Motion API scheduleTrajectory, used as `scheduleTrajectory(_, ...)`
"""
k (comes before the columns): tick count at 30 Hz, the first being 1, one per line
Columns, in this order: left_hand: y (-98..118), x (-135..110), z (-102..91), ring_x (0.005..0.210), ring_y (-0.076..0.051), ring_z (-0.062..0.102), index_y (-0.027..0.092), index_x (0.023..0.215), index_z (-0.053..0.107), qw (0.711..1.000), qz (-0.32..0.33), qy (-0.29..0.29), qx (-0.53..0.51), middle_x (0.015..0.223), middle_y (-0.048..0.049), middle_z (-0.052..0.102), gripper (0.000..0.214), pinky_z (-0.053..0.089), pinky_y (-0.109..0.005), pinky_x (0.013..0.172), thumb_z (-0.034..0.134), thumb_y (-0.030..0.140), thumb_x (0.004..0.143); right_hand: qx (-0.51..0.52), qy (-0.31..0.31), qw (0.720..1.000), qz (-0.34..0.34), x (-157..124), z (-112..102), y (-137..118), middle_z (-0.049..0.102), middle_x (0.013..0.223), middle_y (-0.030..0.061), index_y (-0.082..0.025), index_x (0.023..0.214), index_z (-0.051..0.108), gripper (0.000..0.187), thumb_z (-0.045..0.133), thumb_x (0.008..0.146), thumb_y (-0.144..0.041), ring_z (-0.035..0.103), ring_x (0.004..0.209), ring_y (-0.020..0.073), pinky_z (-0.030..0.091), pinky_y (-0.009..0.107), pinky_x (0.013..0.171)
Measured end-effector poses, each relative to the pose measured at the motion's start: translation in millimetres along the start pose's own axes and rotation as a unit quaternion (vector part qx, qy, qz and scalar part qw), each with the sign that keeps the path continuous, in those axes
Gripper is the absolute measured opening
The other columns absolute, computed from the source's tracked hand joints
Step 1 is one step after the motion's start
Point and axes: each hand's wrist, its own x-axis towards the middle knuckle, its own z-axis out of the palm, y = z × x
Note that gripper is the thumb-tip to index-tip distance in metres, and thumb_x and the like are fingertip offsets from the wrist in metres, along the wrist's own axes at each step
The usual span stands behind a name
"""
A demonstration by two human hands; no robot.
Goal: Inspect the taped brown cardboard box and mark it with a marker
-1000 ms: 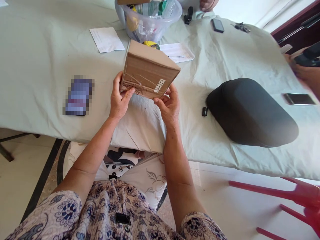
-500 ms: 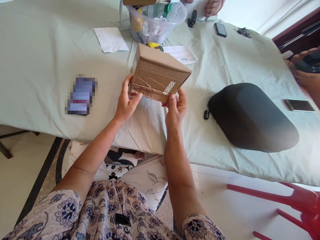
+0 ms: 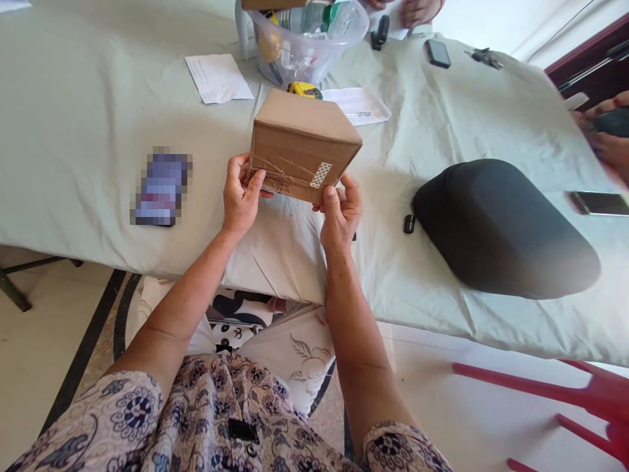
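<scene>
A brown cardboard box point(image 3: 299, 147) is held up over the table in front of me, tilted so its top and near side show. Scuffed, torn paper marks its lower left, and a white dotted strip sits at its lower right. My left hand point(image 3: 243, 193) grips the lower left corner, thumb on the near face. At the lower right corner, my right hand point(image 3: 341, 213) pinches the box with its thumb in front. The fingers beneath the box are partly hidden. Just behind the box lies a yellow tape measure point(image 3: 305, 90).
A clear plastic tub point(image 3: 314, 49) with bottles stands at the back. A phone point(image 3: 162, 189) lies left, a large dark rounded case point(image 3: 506, 229) right, beside a small black cap point(image 3: 409, 224). Other people's hands point(image 3: 421, 11) show at the far edge. A red stool point(image 3: 590, 393) stands below right.
Both hands have shifted the box slightly left and turned it a little, so more of its top shows. The hold on it is unchanged.
</scene>
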Motion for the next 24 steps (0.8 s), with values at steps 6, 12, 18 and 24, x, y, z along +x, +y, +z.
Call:
scheduleTrajectory(6,6.8,-3.5,2.9,0.127,-0.029,0.065,0.038,0.145,0.044,1.000,-0.014,0.011,-0.015,0.135,-0.0070,0.064,0.065,0.061,-0.050,0.104,0.050,0.073,0.091,-0.002,0.013,1.000,0.005,1.8,-1.2,-0.7,0.052,0.065,-0.0065,-0.036,0.129,0.063,0.054,0.061,0.087,-0.070,0.052,0.056,0.0110,0.052,0.027,0.058)
scheduleTrajectory(12,2.7,-2.3,3.9,0.118,-0.027,0.069,0.037,0.143,0.045,1.000,-0.016,0.018,-0.010,0.120,-0.0055,0.070,0.060,0.060,-0.054,0.105,0.050,0.071,0.093,0.005,0.013,1.000,0.003,1.8,0.6,-3.0,0.056,0.069,-0.0053,-0.036,0.126,0.065,0.053,0.062,0.086,-0.070,0.051,0.057,0.0107,0.052,0.027,0.058)
scheduleTrajectory(18,-5.2,-1.8,7.6,0.118,-0.028,0.068,0.043,0.150,0.039,0.999,-0.021,-0.002,-0.030,0.146,-0.0046,0.060,0.067,0.066,-0.047,0.094,0.050,0.073,0.092,-0.030,0.040,0.999,0.019,6.7,-2.7,10.1,0.053,0.067,-0.0071,-0.034,0.131,0.062,0.053,0.063,0.087,-0.063,0.054,0.061,0.0109,0.054,0.026,0.063)
scheduleTrajectory(24,11.9,-1.7,9.9,0.129,-0.030,0.060,0.045,0.149,0.044,0.995,-0.070,0.037,-0.060,0.157,0.0011,0.051,0.060,0.067,-0.041,0.085,0.057,0.061,0.093,-0.276,0.087,0.957,0.020,14.3,-29.1,11.7,0.068,0.102,0.0045,-0.025,0.125,0.066,0.039,0.061,0.090,-0.041,0.064,0.100,0.0197,0.053,0.042,0.094)
